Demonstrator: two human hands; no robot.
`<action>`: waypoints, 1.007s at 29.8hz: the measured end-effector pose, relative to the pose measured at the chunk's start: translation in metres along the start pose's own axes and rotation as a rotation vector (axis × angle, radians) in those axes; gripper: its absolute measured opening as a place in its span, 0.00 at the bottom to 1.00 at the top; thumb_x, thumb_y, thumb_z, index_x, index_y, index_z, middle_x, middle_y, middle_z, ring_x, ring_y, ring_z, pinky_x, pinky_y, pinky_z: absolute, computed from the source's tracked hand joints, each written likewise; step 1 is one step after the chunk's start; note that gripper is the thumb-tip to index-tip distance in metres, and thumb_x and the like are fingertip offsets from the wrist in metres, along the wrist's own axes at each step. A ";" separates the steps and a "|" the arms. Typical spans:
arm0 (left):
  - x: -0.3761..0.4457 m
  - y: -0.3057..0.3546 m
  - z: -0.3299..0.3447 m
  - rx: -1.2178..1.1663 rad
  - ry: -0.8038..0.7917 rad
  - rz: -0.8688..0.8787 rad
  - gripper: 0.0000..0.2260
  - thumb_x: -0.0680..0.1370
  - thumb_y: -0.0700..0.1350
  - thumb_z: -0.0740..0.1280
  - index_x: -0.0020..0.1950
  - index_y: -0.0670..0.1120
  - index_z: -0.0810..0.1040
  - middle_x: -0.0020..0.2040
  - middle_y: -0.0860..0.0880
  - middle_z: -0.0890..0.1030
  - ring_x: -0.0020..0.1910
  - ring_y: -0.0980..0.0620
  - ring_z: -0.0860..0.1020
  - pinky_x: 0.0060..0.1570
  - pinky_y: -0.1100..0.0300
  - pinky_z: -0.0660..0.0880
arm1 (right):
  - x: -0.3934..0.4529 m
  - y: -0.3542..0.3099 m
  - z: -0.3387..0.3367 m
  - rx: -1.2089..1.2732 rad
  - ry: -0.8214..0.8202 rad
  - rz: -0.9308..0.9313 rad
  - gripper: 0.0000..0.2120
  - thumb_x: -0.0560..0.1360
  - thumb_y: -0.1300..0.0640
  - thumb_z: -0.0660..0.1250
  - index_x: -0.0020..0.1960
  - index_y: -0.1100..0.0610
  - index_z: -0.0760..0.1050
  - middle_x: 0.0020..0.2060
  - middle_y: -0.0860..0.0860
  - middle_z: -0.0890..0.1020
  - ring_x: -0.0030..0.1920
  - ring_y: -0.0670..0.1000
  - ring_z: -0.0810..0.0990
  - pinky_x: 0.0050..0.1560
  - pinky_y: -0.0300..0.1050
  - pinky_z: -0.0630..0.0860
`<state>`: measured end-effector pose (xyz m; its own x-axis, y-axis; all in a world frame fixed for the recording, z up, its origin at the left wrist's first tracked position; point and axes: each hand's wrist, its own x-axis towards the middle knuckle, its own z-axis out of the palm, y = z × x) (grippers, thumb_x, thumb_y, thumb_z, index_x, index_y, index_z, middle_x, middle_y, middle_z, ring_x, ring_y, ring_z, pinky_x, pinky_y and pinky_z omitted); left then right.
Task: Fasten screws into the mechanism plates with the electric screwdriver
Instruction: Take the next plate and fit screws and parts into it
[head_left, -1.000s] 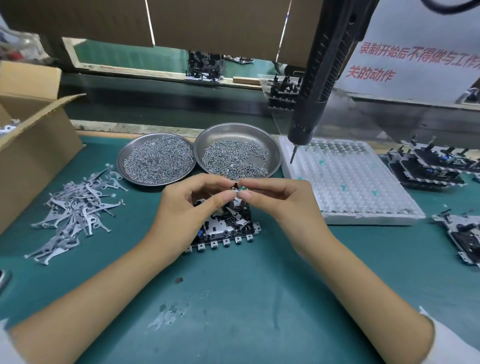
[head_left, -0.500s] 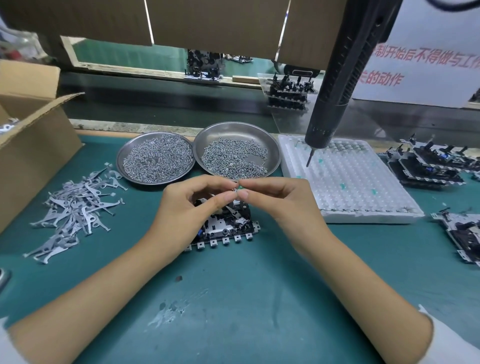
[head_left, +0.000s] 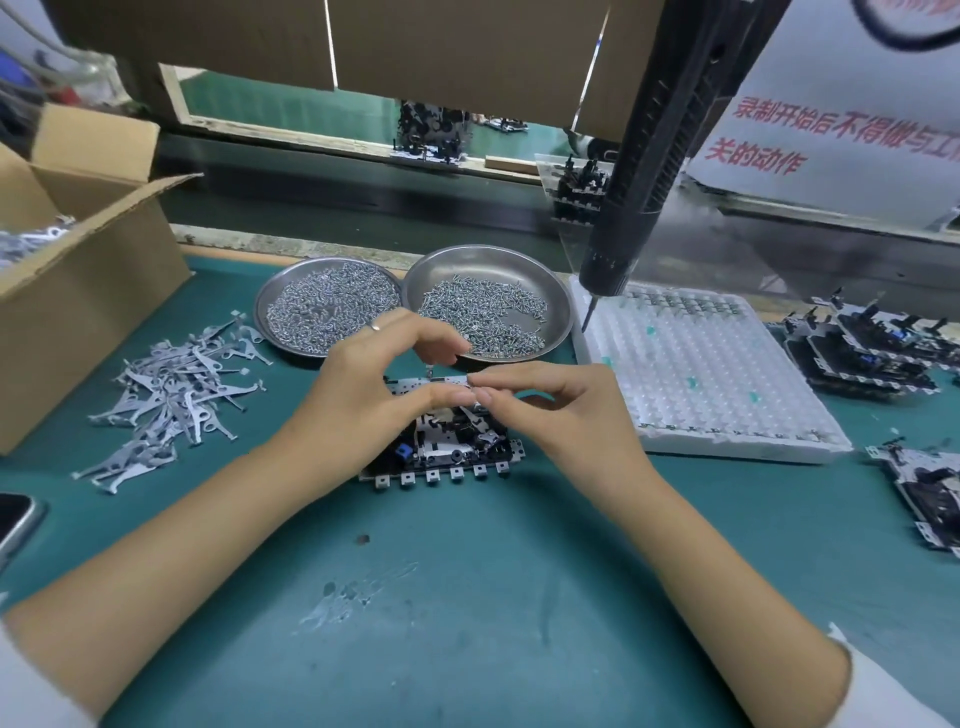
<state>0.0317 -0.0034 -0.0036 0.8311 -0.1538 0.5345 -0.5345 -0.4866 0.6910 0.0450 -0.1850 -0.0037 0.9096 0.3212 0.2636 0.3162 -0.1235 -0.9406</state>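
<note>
A mechanism plate (head_left: 447, 453) with black and metal parts lies flat on the green mat, partly hidden by my hands. My right hand (head_left: 563, 410) pinches a small part (head_left: 471, 383) between thumb and fingertips just above the plate. My left hand (head_left: 358, 395) curves over the plate's left side. Its thumb tip touches the right fingertips, and its index finger arches apart above them. The black electric screwdriver (head_left: 641, 176) hangs untouched at the upper right, bit pointing down. Two steel dishes of screws (head_left: 332, 306) (head_left: 493, 312) stand behind my hands.
A white dimpled tray (head_left: 701, 379) lies to the right, with stacked mechanism plates (head_left: 872, 353) beyond it and another plate (head_left: 924, 488) at the right edge. A pile of metal levers (head_left: 176, 395), a cardboard box (head_left: 78, 291) and a phone (head_left: 15, 519) are on the left.
My left index finger has lifted away from the thumb, so the pinch at the fingertips is now mainly the right hand's. The hanging screwdriver has swung sideways in view.
</note>
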 end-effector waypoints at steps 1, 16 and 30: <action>0.001 0.001 -0.003 0.012 -0.030 0.003 0.14 0.67 0.50 0.72 0.51 0.49 0.77 0.45 0.54 0.78 0.46 0.61 0.75 0.50 0.73 0.67 | -0.001 0.000 0.001 -0.014 0.000 -0.016 0.09 0.71 0.67 0.72 0.46 0.55 0.84 0.41 0.52 0.85 0.44 0.52 0.82 0.47 0.46 0.78; -0.030 -0.010 -0.020 -0.169 0.181 -0.328 0.04 0.76 0.45 0.67 0.45 0.52 0.82 0.42 0.52 0.83 0.44 0.51 0.80 0.52 0.56 0.75 | -0.011 0.020 0.018 -0.503 -0.131 -0.377 0.06 0.67 0.65 0.76 0.43 0.58 0.85 0.43 0.49 0.86 0.42 0.53 0.75 0.48 0.49 0.76; -0.043 -0.002 -0.007 0.288 -0.122 -0.059 0.17 0.68 0.50 0.70 0.55 0.47 0.80 0.48 0.53 0.80 0.50 0.54 0.77 0.57 0.54 0.68 | -0.011 0.011 0.016 -0.488 -0.212 -0.289 0.09 0.68 0.67 0.75 0.48 0.60 0.84 0.44 0.46 0.84 0.45 0.53 0.77 0.50 0.41 0.75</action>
<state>-0.0040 0.0102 -0.0247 0.8809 -0.2120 0.4231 -0.4339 -0.7185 0.5436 0.0340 -0.1747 -0.0208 0.7110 0.5798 0.3979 0.6750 -0.4039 -0.6175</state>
